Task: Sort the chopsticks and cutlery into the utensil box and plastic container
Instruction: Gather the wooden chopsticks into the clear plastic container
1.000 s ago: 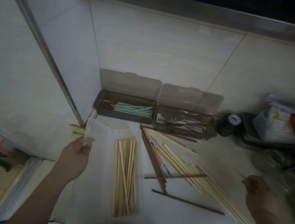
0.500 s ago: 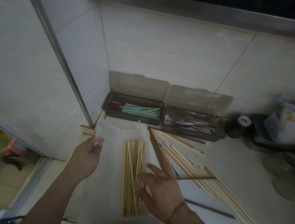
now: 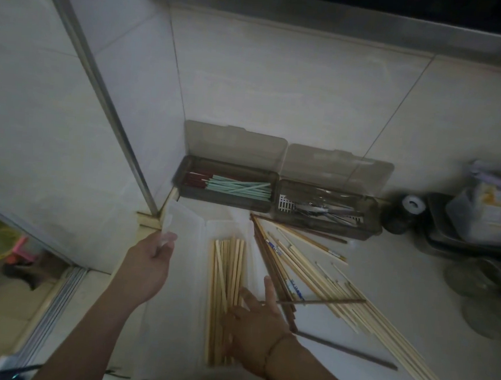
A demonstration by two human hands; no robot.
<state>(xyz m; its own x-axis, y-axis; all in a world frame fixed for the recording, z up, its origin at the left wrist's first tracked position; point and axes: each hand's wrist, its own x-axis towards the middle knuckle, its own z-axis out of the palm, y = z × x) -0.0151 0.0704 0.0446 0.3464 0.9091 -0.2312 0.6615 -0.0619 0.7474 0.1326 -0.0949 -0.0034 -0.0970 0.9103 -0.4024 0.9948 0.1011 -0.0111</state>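
The left hand [image 3: 145, 267] reaches forward on an extended arm, thumb and fingers pinching. The right hand [image 3: 253, 329] lies palm down with fingers spread and straight, forearm angling in from the lower right.

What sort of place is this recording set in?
Probably a home kitchen counter: tiled walls, a utensil box holding chopsticks, another with metal cutlery, and loose wooden chopsticks on the worktop.
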